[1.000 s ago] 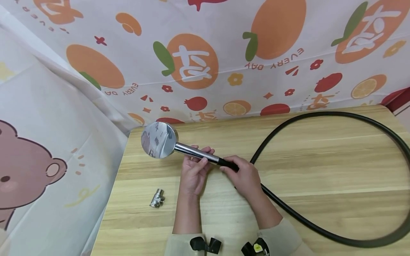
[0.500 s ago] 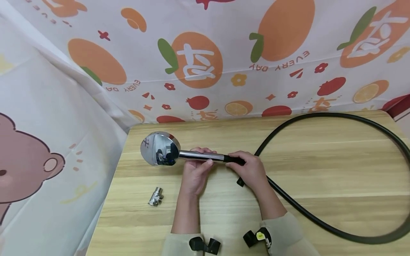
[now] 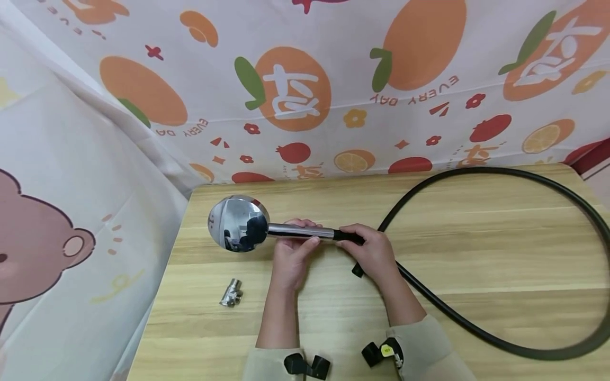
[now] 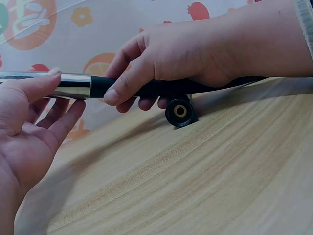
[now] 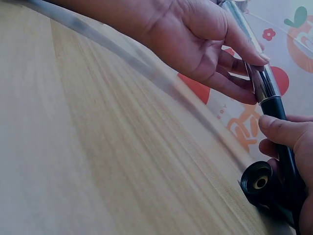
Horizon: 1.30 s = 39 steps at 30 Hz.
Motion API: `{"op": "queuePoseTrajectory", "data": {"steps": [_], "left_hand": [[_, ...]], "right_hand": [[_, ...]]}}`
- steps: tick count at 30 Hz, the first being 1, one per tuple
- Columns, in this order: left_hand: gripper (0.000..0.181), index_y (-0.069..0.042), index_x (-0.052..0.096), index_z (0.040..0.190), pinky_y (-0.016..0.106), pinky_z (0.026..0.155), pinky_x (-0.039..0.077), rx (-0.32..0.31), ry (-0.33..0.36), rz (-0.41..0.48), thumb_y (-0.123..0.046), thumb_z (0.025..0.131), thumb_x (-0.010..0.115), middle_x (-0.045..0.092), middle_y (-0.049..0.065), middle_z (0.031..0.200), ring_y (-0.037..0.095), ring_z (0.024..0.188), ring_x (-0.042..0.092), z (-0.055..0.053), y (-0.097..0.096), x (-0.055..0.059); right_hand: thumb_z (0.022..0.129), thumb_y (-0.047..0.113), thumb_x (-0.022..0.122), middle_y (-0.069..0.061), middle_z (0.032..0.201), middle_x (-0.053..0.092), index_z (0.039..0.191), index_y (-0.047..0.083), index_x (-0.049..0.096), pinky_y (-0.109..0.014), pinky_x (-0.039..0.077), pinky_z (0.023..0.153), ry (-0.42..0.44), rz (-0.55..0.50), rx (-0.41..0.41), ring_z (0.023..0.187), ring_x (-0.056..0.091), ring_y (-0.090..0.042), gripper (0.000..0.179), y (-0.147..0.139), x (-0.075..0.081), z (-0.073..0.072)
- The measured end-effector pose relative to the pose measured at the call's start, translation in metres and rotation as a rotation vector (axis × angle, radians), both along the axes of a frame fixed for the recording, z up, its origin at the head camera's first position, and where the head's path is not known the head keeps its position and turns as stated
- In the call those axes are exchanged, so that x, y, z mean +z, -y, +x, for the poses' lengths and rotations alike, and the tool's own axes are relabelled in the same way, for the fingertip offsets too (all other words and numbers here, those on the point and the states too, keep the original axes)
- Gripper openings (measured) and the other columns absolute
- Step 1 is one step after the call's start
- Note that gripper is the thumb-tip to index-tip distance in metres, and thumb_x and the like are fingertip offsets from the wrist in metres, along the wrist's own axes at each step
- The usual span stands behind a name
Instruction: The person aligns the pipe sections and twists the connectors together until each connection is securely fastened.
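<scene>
Wood-grain worktop (image 3: 190, 333), fruit-print cloth (image 3: 352, 119) hung along its far side. Both forearms come in from the near side: left nearly straight, right slanting far and left. Left hand (image 3: 292, 262) palm up, thumb on the near side of the chrome handle, fingers round the underside; grip clamped on the shower (image 3: 238, 223). Shower lies roughly level, round head to the left, handle pointing right, held up off the worktop. Right hand (image 3: 375, 255) back up, thumb near side, fingers far side; grip clamped on the black end of the hose (image 3: 476, 170), which meets the handle. Can't tell if threaded. Rest of hose loops right. Its other end, a black nut (image 3: 357, 270), sits just near of the right hand. Chrome tee (image 3: 231, 293) lies left of the left forearm, apart from everything.
</scene>
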<state>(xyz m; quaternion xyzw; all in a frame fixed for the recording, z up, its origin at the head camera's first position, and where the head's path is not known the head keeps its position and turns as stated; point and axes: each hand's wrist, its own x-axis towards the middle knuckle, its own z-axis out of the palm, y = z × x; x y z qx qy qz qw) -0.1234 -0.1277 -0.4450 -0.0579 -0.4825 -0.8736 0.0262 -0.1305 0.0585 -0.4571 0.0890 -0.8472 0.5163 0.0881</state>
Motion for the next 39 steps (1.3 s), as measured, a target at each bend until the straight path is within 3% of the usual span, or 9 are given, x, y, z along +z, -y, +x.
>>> {"op": "queuePoseTrajectory", "data": {"steps": [16, 31, 39], "left_hand": [[0.047, -0.014, 0.059, 0.102, 0.035, 0.098, 0.053, 0.034, -0.024, -0.036, 0.026, 0.079, 0.059, 0.066, 0.005, 0.106, 0.020, 0.104, 0.066, -0.0004, -0.0043, -0.0021], [0.041, -0.012, 0.058, 0.102, 0.036, 0.099, 0.052, -0.046, -0.079, -0.009, 0.022, 0.081, 0.063, 0.069, 0.008, 0.108, 0.024, 0.107, 0.065, -0.0004, -0.0005, -0.0044], [0.042, -0.013, 0.058, 0.100, 0.042, 0.103, 0.050, -0.101, -0.100, 0.009, 0.025, 0.082, 0.057, 0.068, 0.009, 0.109, 0.029, 0.111, 0.064, 0.0002, 0.0041, -0.0055]], "right_hand": [[0.081, 0.022, 0.081, -0.003, 0.108, 0.074, 0.109, 0.019, 0.075, -0.040, 0.058, 0.084, 0.030, -0.011, 0.028, 0.103, 0.069, -0.020, 0.028, -0.0024, -0.0026, -0.0005], [0.079, 0.020, 0.084, -0.001, 0.106, 0.075, 0.104, 0.020, 0.077, -0.038, 0.056, 0.085, 0.078, -0.070, 0.022, 0.101, 0.069, -0.017, 0.026, -0.0041, 0.0002, 0.0008], [0.081, 0.021, 0.081, 0.000, 0.109, 0.074, 0.110, 0.018, 0.076, -0.040, 0.056, 0.091, 0.082, -0.057, 0.091, 0.105, 0.068, -0.018, 0.029, -0.0068, -0.0004, -0.0007]]}}
